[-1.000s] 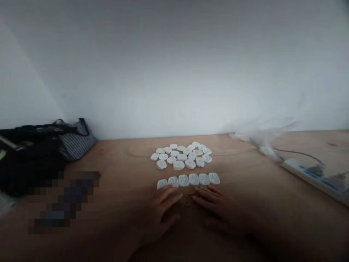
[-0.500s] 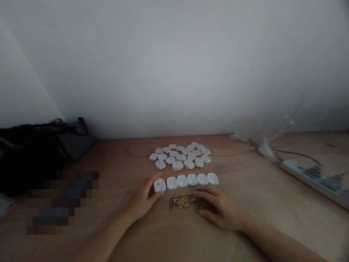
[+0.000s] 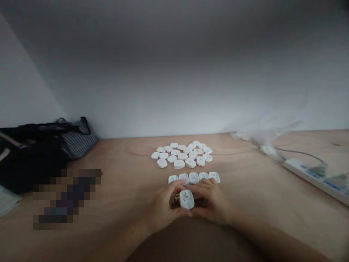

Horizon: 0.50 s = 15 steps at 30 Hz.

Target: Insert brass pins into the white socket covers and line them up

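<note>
Currently: one white piece held, five in a row, roughly twenty in a cluster

Head view, only one. Two bare hands, both low and central. Left hand [image 3: 163, 204]: thumb under the lower edge of one white piece [image 3: 187, 199], fingers curled at its upper left; grasping it. Right hand [image 3: 218, 203]: fingers by the upper right of the same piece, thumb near its lower right corner; whether it grips too, cannot tell. Held piece is tilted, holed face toward the camera, between the hands and nearer the person than the row.

Loose brass-coloured bits [image 3: 176, 197]: several, behind the held piece, mostly hidden by it and the hands; no count possible.

Row of white pieces [image 3: 193, 177]: five, side by side, just beyond the fingers. Cluster of white pieces [image 3: 182, 156]: about twenty-one, farther back, some overlapping, so the count is loose.

Wooden table [image 3: 122, 174] beneath all. Right side: one power strip [image 3: 296, 168], two plugs [image 3: 318, 170] seated in it, one dark cable [image 3: 302, 151], one clear plastic bag [image 3: 268, 137]. Left side: one dark bag [image 3: 32, 156] with a striped part; in front of it, one dark pixelated item [image 3: 69, 194], unreadable.
</note>
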Motion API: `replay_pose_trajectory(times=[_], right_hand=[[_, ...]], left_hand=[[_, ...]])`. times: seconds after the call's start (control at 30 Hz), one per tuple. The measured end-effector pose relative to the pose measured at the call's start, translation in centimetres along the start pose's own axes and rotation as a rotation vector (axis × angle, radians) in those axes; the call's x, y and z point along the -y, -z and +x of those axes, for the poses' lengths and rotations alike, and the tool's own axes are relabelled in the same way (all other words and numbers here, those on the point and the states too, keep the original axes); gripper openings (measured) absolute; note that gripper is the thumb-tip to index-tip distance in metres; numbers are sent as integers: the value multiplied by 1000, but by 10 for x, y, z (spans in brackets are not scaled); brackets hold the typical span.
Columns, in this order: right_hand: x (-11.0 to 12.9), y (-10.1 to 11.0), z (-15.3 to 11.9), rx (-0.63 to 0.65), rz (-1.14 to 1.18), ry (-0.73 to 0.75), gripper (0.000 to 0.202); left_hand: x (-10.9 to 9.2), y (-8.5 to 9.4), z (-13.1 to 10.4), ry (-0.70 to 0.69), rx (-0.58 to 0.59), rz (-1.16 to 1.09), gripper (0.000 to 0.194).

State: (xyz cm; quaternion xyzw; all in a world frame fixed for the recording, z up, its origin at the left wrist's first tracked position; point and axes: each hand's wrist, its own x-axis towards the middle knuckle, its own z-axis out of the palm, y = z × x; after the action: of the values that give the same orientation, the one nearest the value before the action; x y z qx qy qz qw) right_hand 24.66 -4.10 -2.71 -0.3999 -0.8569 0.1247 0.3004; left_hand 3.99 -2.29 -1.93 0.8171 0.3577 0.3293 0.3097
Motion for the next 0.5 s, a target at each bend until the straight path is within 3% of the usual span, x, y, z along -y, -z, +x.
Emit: replay_pose_trajectory(times=[0.2,0.33,0.4,0.5], right_hand=[[-7,-2,0,-12,51,-17,63],[-7,-3,0,-10,102,-15,52],[-7,-3,-2,-31,112,-34,46],[-9,-3,-7,-64,98,-86,42]], left_hand=[[11,-12,2,32,1,-129,71],[9,-5,1,4,22,-11,72],[6,5,0,-1,55,114,62],[5,19,-3,88,120,294,30]])
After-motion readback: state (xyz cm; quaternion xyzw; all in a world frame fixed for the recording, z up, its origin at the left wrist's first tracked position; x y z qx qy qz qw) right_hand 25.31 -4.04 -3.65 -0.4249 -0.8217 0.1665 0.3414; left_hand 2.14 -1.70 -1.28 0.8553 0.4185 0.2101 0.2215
